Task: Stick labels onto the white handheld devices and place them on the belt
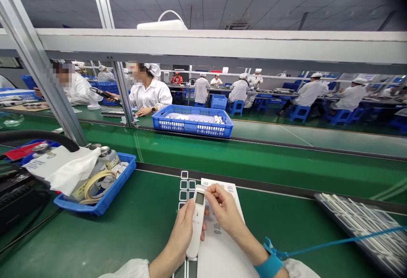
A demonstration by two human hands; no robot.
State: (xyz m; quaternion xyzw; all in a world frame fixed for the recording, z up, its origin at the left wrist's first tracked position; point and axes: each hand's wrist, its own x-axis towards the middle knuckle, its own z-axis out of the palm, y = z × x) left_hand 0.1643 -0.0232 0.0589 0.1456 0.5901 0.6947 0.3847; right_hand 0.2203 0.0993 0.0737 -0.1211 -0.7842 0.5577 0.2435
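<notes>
White-sleeved | grips handheld thermometer [195, 237] in left hand [182, 229] | pinches it beside display [200, 198] with right hand [227, 212] | works over printed sheet [219, 250] on green table [140, 235]

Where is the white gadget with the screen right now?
In the head view, the white gadget is low in the middle, held in the left hand, with the right hand beside its screen.

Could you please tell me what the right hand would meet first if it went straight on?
The right hand would first meet the slim, white, plastic-looking handheld device with a grey screen, whose edge its fingertips seem to touch.
</notes>
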